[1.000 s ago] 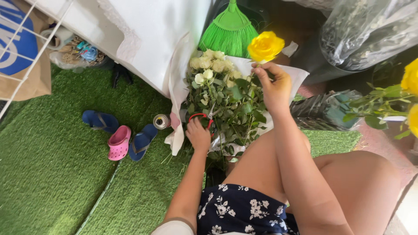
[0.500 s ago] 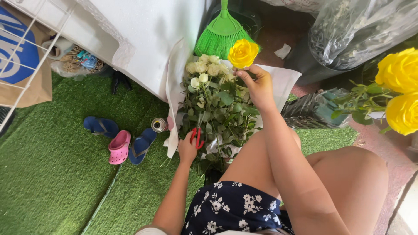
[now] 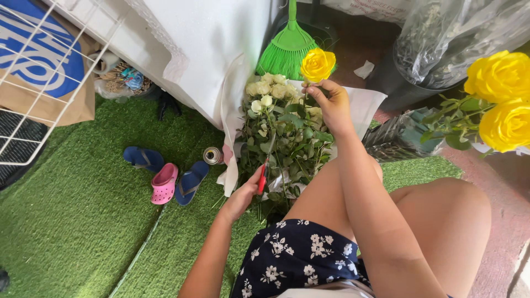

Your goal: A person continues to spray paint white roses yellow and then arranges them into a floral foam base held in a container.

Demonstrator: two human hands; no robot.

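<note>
My right hand (image 3: 329, 104) pinches the stem just under a yellow rose (image 3: 317, 64), held up over a bunch of pale cream roses (image 3: 270, 91) with green leaves (image 3: 287, 143) lying on white wrapping paper (image 3: 364, 105). My left hand (image 3: 243, 193) grips red-handled shears (image 3: 263, 175) low in the stems of the bunch. My bare knees and a dark floral skirt (image 3: 292, 259) fill the lower part of the view.
Two more yellow roses (image 3: 499, 99) stand at the right edge. A green broom (image 3: 284, 52) leans behind the bunch. Blue sandals (image 3: 190, 179), a pink clog (image 3: 163, 183) and a small can (image 3: 212, 155) lie on green artificial turf (image 3: 72, 232). A white wire rack (image 3: 33, 83) is at left.
My right hand with the yellow rose moved left over the bunch. My left hand slid lower along the stems with the shears. The view shifted, bringing the roses at right closer.
</note>
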